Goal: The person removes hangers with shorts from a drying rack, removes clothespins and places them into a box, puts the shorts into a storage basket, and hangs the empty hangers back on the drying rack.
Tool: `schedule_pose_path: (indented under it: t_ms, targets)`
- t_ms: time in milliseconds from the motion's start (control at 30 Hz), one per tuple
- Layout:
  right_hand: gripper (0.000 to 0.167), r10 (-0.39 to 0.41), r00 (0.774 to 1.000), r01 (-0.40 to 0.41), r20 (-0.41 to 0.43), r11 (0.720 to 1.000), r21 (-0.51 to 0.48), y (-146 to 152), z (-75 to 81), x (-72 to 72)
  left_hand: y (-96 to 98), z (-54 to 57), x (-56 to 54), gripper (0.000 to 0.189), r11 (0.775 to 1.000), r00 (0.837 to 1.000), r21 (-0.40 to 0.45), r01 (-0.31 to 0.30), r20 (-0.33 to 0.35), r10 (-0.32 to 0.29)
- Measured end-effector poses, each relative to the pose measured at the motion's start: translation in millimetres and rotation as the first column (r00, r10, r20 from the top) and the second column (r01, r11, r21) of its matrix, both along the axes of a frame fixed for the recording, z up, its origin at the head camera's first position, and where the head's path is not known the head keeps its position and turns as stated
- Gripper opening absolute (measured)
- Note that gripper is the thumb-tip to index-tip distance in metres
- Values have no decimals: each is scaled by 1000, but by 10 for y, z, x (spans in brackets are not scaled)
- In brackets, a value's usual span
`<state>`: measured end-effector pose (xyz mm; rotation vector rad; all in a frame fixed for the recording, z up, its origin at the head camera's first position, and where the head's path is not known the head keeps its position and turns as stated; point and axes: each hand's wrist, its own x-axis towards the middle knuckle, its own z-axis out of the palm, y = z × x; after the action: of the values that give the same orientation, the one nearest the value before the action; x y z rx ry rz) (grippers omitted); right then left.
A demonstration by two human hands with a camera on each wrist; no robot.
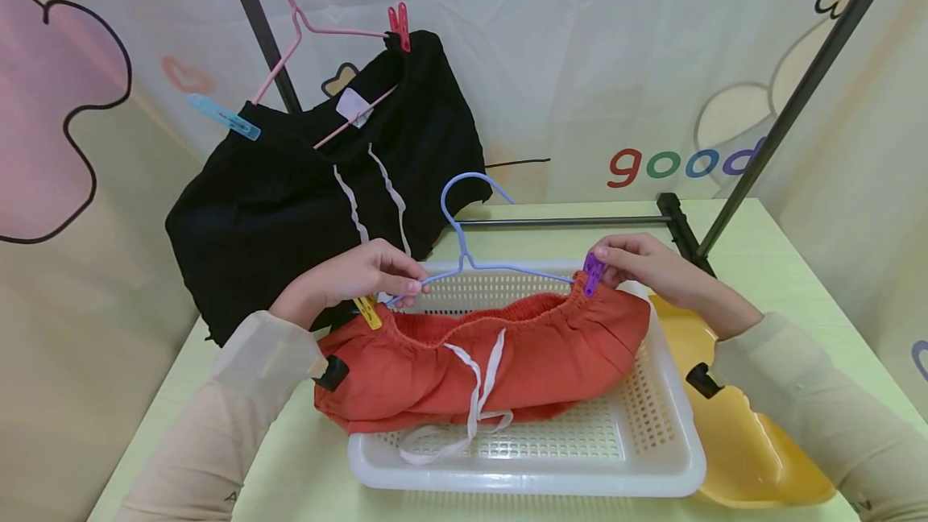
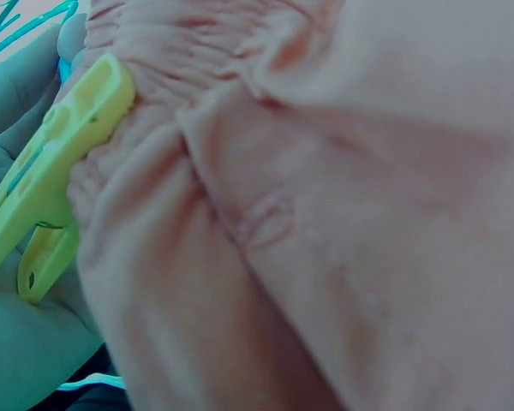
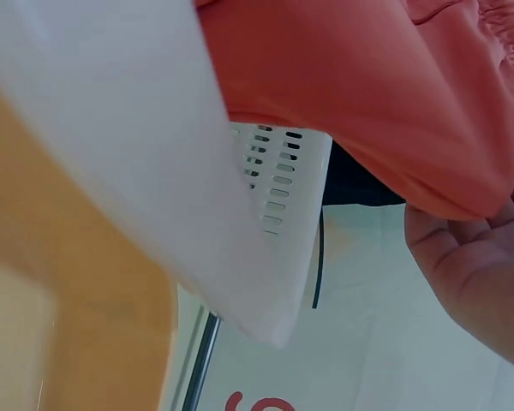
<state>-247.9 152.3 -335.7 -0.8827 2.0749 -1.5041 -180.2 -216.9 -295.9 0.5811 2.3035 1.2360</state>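
Red shorts (image 1: 565, 361) with a white drawstring (image 1: 474, 401) hang by their waistband from a blue hanger (image 1: 461, 244), over a white basket (image 1: 681, 457). My left hand (image 1: 355, 276) pinches the hanger's left arm between thumb and fingers. Beside that hand, a yellow clothespin (image 2: 60, 163) clips the waistband's left end. With my right hand (image 1: 648, 264) I pinch a purple clothespin (image 1: 593, 274) on the waistband's right end. In the right wrist view, the shorts' cloth partly hides the fingers of that hand.
Black shorts (image 1: 290, 200) hang at back left on a pink hanger (image 1: 293, 14), held by a light-blue clothespin (image 1: 225, 117) and a red clothespin (image 1: 399, 26). A yellow basin (image 1: 768, 457) sits right of the basket. Dark rack poles (image 1: 797, 107) rise on both sides.
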Motion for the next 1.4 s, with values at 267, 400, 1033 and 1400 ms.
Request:
schedule_pose_path:
  t_ms: [267, 400, 1033, 1400]
  targets:
    - [17, 39, 999, -40, -4, 998, -54, 14, -13, 4, -24, -7, -20, 23, 1000, 1000, 6, 5, 11, -5]
    - [19, 42, 999, -44, -26, 994, -104, 16, -32, 4, -26, -11, -28, 23, 1000, 1000, 5, 2, 17, -2]
    - [19, -73, 985, 40, -158, 979, -202, -39, -42, 64, 1, -14, -33, 19, 1000, 1000, -11, 26, 7, -26]
    - [13, -126, 960, 94, -251, 986, -135, -23, 1, 87, 13, -21, -34, 19, 999, 999, -8, 36, 12, -36]
